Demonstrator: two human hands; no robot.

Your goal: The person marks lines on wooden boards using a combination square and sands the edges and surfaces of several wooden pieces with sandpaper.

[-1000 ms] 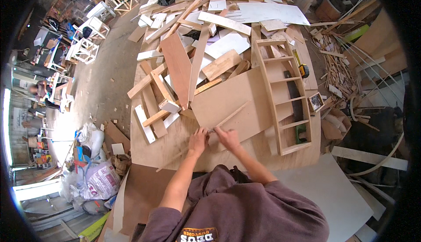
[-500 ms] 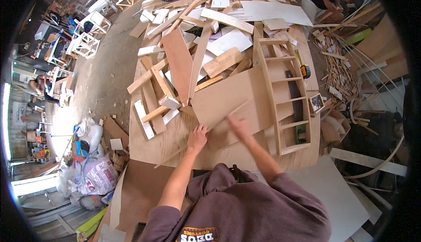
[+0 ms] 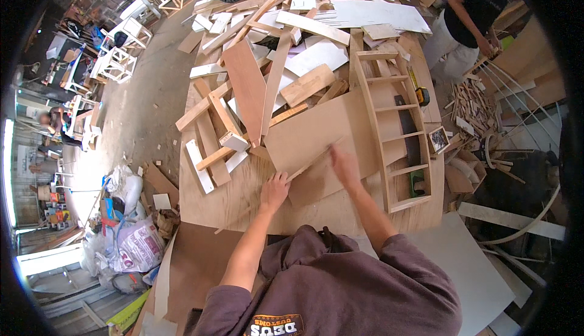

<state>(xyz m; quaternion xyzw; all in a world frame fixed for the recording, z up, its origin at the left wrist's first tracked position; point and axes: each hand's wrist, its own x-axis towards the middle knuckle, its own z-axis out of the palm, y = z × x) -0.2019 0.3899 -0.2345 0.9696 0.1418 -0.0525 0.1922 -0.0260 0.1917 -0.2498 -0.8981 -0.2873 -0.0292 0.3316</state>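
Observation:
A thin wooden strip [image 3: 309, 165] lies slantwise over a flat brown board [image 3: 298, 134] on the plywood workbench [image 3: 204, 208]. My left hand [image 3: 275, 190] is closed on the strip near its middle, holding it down against the board. Farther along, close to the strip's far right end, my right hand [image 3: 345, 165] is smeared by motion. Its fingers look curled, but whatever they grip is too blurred to name. Just right of the board lies a ladder-like wooden frame [image 3: 410, 204] with several crosspieces.
Scrap wood [image 3: 307, 86] is heaped beyond the board. A yellow-black tape measure [image 3: 422, 97] and a small box of dark bits [image 3: 438, 140] lie right of the frame. Another person [image 3: 468, 22] stands at the far right. Stuffed bags [image 3: 137, 245] sit on the floor at left.
My right hand has slid away from me and to the right along the strip. My left hand stays in place. The person at far right has come farther into view.

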